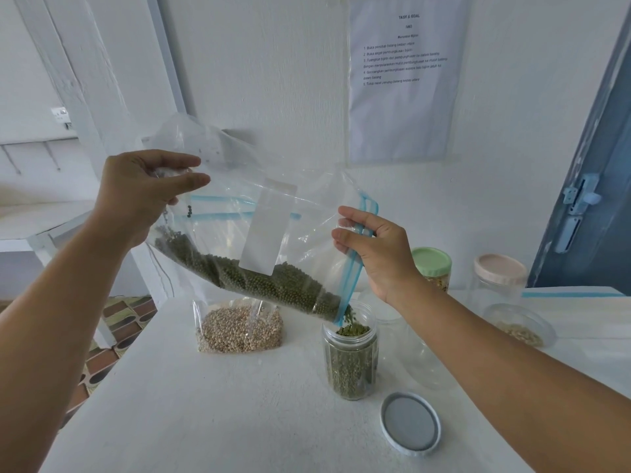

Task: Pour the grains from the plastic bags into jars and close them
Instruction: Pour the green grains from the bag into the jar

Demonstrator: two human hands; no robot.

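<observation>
Green grains mid-pour, one jar nearly full

Green grains (pixel 259 281), small, round and matte, slide down inside a clear zip bag (pixel 246 213) held tilted above a white table (pixel 205 404). The bag is thin, glossy, crinkled plastic with a blue zip strip and a white label patch. Its lower corner hangs just over the mouth of an open clear jar (pixel 351 360), a plain plastic cylinder that looks roughly three-quarters full, with grains dropping in.

The left hand (pixel 143 189) pinches the bag's raised bottom end between curled fingers and thumb. The right hand (pixel 375 247) grips the zip edge near the opening, fingers curled round it.

Much of the bag's contents is not yet poured. The jar's round white lid (pixel 410 423) lies inside-up on the table just beside it, so closing remains. A second bag of pale beige grains (pixel 239 327) sits unpoured behind. Farther right stand a green-lidded jar (pixel 432 268) already holding grains, a pink-lidded jar (pixel 500 278) that looks empty, and a clear container (pixel 519 324) with a few pale grains.
</observation>
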